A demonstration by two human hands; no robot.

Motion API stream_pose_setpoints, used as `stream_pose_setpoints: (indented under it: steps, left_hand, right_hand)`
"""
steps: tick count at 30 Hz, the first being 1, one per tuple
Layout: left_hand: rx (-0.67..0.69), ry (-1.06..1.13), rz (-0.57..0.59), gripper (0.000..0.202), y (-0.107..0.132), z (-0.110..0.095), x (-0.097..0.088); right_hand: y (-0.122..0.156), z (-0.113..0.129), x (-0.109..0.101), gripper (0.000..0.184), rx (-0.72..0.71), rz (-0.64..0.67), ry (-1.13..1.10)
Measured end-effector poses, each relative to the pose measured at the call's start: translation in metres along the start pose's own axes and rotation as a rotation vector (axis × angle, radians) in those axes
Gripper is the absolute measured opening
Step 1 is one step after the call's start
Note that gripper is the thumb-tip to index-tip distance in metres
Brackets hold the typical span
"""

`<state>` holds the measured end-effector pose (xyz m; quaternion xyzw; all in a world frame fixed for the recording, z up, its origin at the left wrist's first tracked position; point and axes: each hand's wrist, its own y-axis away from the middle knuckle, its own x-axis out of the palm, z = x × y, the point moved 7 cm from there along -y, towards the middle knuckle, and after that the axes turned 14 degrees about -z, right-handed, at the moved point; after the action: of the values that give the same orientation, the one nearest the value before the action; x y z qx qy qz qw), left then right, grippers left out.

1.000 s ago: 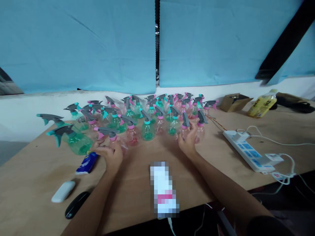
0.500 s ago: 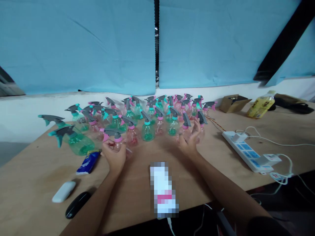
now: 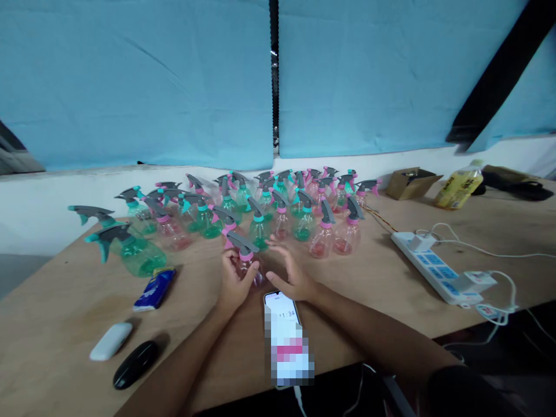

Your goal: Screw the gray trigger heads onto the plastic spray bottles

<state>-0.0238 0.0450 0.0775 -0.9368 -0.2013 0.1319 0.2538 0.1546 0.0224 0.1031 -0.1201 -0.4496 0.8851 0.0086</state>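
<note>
A clear pink spray bottle [image 3: 256,277] with a pink collar and grey trigger head stands slightly tilted just beyond the phone. My left hand [image 3: 237,278] is wrapped round its left side, thumb across the front. To the right of that bottle, my right hand [image 3: 293,275] is open, thumb and fingers spread, apart from the bottle and holding nothing. Behind my hands stand several more spray bottles, among them a green one [image 3: 260,230] and a pink one [image 3: 321,242]. A green spray bottle [image 3: 143,255] leans over at the left.
A phone [image 3: 286,330] with a cable lies in front of my hands. On the left are a blue packet [image 3: 155,289], a white case [image 3: 111,341] and a black mouse-like object [image 3: 136,365]. A power strip [image 3: 430,266], a cardboard box [image 3: 408,184] and a yellow-labelled bottle [image 3: 460,185] are at the right.
My left hand has carried the pink spray bottle rightward to the middle. My right hand has let go of the pink bottles at right and moved left towards it.
</note>
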Motion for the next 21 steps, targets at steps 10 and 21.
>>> stream_pose_setpoints:
  steps: [10, 21]
  left_hand:
    - [-0.017, 0.051, 0.301, 0.039, 0.005, 0.009, 0.023]
    - [-0.195, 0.077, 0.302, 0.049, 0.003, 0.020, 0.025]
  right_hand:
    - [-0.032, -0.018, 0.026, 0.072, 0.226, -0.050, -0.119]
    - [-0.073, -0.023, 0.044, 0.025, 0.388, 0.213, -0.472]
